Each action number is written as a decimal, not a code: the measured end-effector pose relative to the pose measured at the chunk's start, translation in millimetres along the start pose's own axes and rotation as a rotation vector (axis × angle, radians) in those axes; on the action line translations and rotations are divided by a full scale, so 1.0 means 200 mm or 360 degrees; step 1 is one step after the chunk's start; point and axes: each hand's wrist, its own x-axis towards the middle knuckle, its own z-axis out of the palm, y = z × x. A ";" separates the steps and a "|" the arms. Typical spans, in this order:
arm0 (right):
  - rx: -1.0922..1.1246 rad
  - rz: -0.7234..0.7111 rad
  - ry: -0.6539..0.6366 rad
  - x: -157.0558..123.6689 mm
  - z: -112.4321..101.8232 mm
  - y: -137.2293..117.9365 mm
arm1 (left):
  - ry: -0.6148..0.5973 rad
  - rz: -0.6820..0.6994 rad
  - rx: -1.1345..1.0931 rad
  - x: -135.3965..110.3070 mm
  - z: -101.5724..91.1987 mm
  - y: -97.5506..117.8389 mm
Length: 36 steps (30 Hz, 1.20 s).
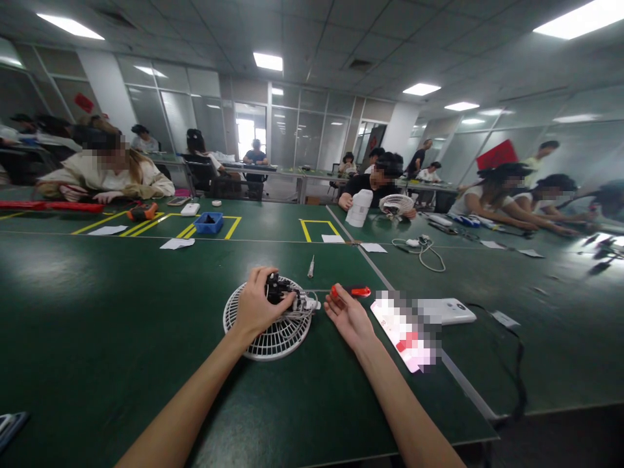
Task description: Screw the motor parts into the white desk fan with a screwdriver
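Note:
A white round fan grille (273, 348) lies on the green table in front of me. My left hand (258, 302) is closed around the black motor part (280, 290) on top of it. White cable and a white fitting (308, 303) sit at the grille's right side. Just to the right, my right hand (348, 315) is turned palm up, with its fingers curled around a red-handled tool (361, 292) that looks like a screwdriver. Its shaft cannot be made out. Beyond the grille lies a small pale pointed piece (311, 266).
A lit phone (402, 335) and a white device (446, 311) lie to the right, near a dark cable. Farther off are a white cord (429, 250), paper slips, a blue bin (208, 223) and yellow tape outlines. Co-workers sit around; one opposite holds white fan parts.

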 end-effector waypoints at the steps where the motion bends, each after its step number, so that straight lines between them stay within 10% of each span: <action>1: 0.0002 -0.0001 -0.0006 0.00 0.00 0.00 | 0.0000 0.0001 0.0002 0.00 0.00 0.00; 36: -0.0088 -0.0301 -0.0016 0.00 -0.01 -0.05 | 0.0024 -0.0030 -0.0026 0.00 0.00 0.01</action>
